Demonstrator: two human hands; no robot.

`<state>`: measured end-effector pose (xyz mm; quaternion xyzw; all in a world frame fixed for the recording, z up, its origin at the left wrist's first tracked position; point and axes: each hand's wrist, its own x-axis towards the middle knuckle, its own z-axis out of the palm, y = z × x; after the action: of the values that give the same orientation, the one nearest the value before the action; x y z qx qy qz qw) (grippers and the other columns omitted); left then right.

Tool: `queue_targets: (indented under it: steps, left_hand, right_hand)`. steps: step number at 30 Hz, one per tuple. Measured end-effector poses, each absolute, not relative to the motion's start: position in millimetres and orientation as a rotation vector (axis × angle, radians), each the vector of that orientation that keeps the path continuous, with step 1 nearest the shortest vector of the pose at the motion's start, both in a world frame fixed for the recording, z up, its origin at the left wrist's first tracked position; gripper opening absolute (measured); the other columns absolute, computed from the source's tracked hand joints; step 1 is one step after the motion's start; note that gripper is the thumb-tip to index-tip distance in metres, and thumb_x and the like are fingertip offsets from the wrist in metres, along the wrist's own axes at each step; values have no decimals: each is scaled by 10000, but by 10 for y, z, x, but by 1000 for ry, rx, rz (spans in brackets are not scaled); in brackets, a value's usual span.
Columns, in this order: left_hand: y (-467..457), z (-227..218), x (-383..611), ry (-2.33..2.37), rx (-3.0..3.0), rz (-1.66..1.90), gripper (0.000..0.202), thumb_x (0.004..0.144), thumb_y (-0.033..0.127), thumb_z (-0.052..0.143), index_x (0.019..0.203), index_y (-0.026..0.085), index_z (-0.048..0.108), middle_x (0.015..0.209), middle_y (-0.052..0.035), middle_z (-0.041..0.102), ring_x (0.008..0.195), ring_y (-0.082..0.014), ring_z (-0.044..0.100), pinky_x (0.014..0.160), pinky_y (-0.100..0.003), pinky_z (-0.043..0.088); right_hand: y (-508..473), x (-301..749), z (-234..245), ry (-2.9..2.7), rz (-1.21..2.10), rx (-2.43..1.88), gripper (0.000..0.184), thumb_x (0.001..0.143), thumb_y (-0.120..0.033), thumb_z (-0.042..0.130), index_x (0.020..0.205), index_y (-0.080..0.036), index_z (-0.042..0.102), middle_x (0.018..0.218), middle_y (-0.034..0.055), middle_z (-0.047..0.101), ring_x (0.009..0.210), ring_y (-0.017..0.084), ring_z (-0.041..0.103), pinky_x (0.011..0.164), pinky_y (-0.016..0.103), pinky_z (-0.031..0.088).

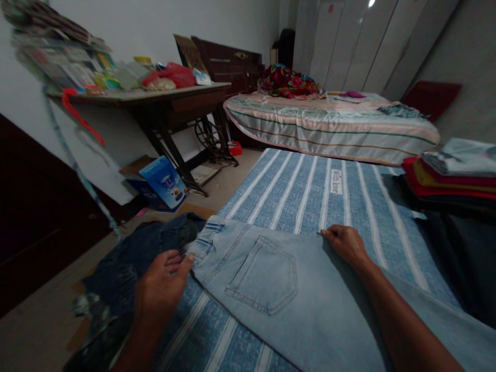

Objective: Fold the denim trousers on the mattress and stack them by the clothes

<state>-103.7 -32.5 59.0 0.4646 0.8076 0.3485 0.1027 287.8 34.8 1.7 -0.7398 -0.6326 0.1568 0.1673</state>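
Light blue jeans (310, 289) lie flat across the striped cloth, with a stitched back pocket (267, 274) facing up. Their gathered elastic waistband (205, 240) points to the left, and the legs run out towards the lower right. At the near corner of the waistband is my left hand (160, 289), thumb and fingers closed on its edge. My right hand (344, 245) pinches the far edge of the jeans near the crotch, its arm reaching over the leg.
Blue-and-white striped cloth (287, 191) covers the surface under the jeans. Dark denim clothes (127, 258) are heaped at the left. Folded clothes (453, 175) are stacked at the right, beside dark trousers (461, 253). Beyond stand a sewing-machine table (174, 95), a blue box (165, 183) and a bed (329, 124).
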Motion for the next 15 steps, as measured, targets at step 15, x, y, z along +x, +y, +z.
queue_targets:
  steps: [15]
  left_hand:
    - [-256, 247, 167, 1646, 2590, 60, 598, 850, 494, 464, 1357, 182, 403, 1487, -126, 283, 1381, -297, 195, 1090, -577, 135]
  right_hand:
    - [293, 2901, -47, -1955, 267, -2024, 390, 879, -462, 380, 703, -214, 625, 693, 46, 649, 668, 183, 592, 565, 254, 313]
